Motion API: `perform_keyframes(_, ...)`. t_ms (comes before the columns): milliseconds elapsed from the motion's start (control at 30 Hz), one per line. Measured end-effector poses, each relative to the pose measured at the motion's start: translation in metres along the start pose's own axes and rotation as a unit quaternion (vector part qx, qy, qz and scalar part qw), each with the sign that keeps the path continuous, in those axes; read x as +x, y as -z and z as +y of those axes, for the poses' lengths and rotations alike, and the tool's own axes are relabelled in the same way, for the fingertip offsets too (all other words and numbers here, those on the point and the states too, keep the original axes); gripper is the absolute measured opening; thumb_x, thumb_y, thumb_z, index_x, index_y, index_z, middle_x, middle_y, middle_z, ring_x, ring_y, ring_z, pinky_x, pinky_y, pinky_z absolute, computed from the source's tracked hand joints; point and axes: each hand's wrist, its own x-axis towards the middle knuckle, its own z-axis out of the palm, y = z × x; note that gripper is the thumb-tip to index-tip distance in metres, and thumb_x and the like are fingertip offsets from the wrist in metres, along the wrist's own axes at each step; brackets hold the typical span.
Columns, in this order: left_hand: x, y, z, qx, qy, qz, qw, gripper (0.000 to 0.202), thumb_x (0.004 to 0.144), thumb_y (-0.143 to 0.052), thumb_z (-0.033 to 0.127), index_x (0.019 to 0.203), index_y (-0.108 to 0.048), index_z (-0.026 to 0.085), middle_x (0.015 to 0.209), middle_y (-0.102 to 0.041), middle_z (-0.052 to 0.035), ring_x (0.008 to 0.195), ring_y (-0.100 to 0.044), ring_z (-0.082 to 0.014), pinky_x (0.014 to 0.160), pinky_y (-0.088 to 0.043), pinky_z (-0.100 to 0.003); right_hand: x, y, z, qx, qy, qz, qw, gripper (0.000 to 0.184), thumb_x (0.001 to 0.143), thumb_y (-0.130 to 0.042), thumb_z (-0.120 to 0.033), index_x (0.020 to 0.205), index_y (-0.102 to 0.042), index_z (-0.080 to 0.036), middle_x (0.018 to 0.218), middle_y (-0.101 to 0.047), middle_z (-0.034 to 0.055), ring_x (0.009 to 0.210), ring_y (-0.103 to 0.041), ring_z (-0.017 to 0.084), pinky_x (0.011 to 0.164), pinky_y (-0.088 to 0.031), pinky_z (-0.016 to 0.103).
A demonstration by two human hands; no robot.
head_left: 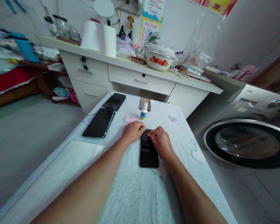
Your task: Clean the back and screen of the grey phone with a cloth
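Note:
A black smartphone (148, 152) lies face up on the cloth-covered table in front of me, its dark screen glossy. At its upper left corner is my left hand (133, 130), the fingers curled and pinched together. My right hand (162, 142) rests over the phone's upper right side, thumb and fingertips pinched above the screen. Whatever either pinch holds is too small or hidden to make out. Just beyond the left fingertips stands a small white spray bottle (143, 112) with a blue and yellow label. Behind it lies a gold-coloured phone-like slab (148, 101).
Two larger dark-screened devices, a tablet-like one (100, 123) and a phone (114, 101), lie at the table's left edge. A white, flat sheet-like piece (60, 174) lies nearer me. Beyond are a white desk (140, 77) with a flowered bowl (160, 60), and a washing machine (242, 109) at right.

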Motion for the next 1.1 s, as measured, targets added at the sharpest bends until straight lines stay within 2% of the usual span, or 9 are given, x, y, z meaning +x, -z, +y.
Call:
perform_keyframes(233, 0.0, -0.001, -0.001, -0.01, 0.006, 0.003, 1.0, 0.011, 0.08, -0.055, 0.024, 0.082, -0.066, 0.021, 0.088, -0.068, -0.0012, 0.08, -0.062, -0.0144, 0.066, -0.041, -0.024, -0.011, 0.016, -0.009, 0.08, 0.047, -0.12, 0.988, 0.011, 0.083, -0.063, -0.012, 0.084, -0.072, -0.017, 0.083, -0.058, 0.0025, 0.075, -0.056, 0.012, 0.069, -0.041, 0.024)
perform_keyframes(400, -0.001, -0.001, -0.001, -0.013, -0.003, 0.01, 1.0, 0.011, 0.08, -0.055, 0.024, 0.082, -0.065, 0.021, 0.089, -0.068, -0.001, 0.081, -0.061, -0.0143, 0.067, -0.041, -0.024, -0.028, 0.036, -0.014, 0.16, 0.043, -0.226, 0.96, 0.01, 0.081, -0.065, -0.012, 0.081, -0.073, -0.018, 0.08, -0.059, 0.0008, 0.071, -0.057, 0.011, 0.065, -0.043, 0.022)
perform_keyframes(600, 0.0, -0.001, -0.002, -0.018, -0.001, 0.009, 1.0, 0.011, 0.079, -0.054, 0.022, 0.08, -0.065, 0.021, 0.088, -0.067, -0.0006, 0.079, -0.06, -0.014, 0.067, -0.041, -0.024, -0.039, 0.053, -0.015, 0.166, 0.051, -0.327, 0.929, 0.019, 0.078, -0.061, -0.005, 0.079, -0.074, -0.019, 0.079, -0.063, 0.0009, 0.074, -0.058, 0.011, 0.066, -0.044, 0.021)
perform_keyframes(867, 0.0, -0.001, -0.002, -0.012, -0.006, 0.01, 1.0, 0.012, 0.08, -0.053, 0.021, 0.081, -0.065, 0.021, 0.089, -0.067, -0.0008, 0.081, -0.06, -0.0142, 0.069, -0.041, -0.024, -0.053, 0.062, -0.007, 0.192, 0.035, -0.343, 0.919, 0.017, 0.078, -0.061, -0.007, 0.079, -0.072, -0.02, 0.087, -0.064, 0.0005, 0.075, -0.059, 0.011, 0.067, -0.045, 0.021)
perform_keyframes(967, -0.001, 0.0, -0.001, -0.012, -0.001, 0.007, 1.0, 0.012, 0.08, -0.053, 0.022, 0.081, -0.065, 0.021, 0.088, -0.067, -0.001, 0.08, -0.06, -0.0142, 0.068, -0.041, -0.024, -0.052, 0.061, -0.006, 0.195, 0.004, -0.317, 0.928, 0.016, 0.078, -0.06, -0.007, 0.077, -0.071, -0.019, 0.083, -0.063, 0.0006, 0.071, -0.058, 0.01, 0.065, -0.044, 0.021)
perform_keyframes(1100, -0.001, 0.0, -0.001, -0.014, -0.005, 0.005, 1.0, 0.013, 0.081, -0.052, 0.022, 0.082, -0.066, 0.021, 0.088, -0.067, -0.0014, 0.08, -0.06, -0.0147, 0.069, -0.041, -0.025, -0.047, 0.055, -0.003, 0.187, -0.039, -0.253, 0.949, 0.002, 0.077, -0.068, -0.017, 0.075, -0.069, -0.017, 0.079, -0.059, 0.0007, 0.069, -0.056, 0.011, 0.062, -0.042, 0.022)
